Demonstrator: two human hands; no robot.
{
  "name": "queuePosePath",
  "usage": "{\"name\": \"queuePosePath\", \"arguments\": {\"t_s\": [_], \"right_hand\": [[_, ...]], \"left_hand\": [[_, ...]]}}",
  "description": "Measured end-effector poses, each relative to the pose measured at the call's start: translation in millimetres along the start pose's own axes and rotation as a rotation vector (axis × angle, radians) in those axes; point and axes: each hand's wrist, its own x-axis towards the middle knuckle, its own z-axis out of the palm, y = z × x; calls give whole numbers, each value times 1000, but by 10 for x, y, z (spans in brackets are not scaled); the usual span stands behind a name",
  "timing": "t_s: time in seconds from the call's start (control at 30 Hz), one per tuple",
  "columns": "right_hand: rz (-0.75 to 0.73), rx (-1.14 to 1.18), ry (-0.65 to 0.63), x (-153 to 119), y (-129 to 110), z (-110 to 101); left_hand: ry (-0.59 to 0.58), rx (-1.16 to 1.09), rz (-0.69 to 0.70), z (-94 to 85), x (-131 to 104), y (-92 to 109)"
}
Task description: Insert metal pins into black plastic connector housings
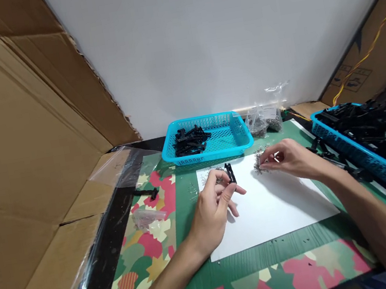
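Observation:
My left hand (213, 205) pinches a small black plastic part (230, 172) between thumb and fingers, above a white sheet (264, 216). The part is slim and slotted, held nearly upright. At the sheet's far right edge, my right hand (286, 161) has its thumb and fingertips together at a pile of tiny metal pieces (257, 166). What lies between those fingertips is too small to make out. Another heap of tiny metal pieces (206, 177) sits behind my left hand, partly hidden by it.
A blue basket (217, 154) at the back holds black parts (190, 141). Clear bags (265, 120) of small pieces stand beside it. At right, a second blue basket (360, 151) is heaped with black parts. Cardboard (30, 142) walls the left side; a lone black part (149, 192) lies nearby.

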Motion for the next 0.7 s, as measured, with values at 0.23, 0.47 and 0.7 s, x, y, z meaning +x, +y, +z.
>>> {"name": "queuePosePath", "arguments": {"t_s": [0.23, 0.47, 0.7], "right_hand": [[73, -42, -65, 43, 2, 194], [65, 4, -103, 25, 3, 172], [53, 17, -207, -3, -30, 128]], "left_hand": [[-12, -10, 46, 8, 1, 30], [-12, -33, 14, -7, -1, 33], [-22, -15, -16, 0, 5, 26]]}}
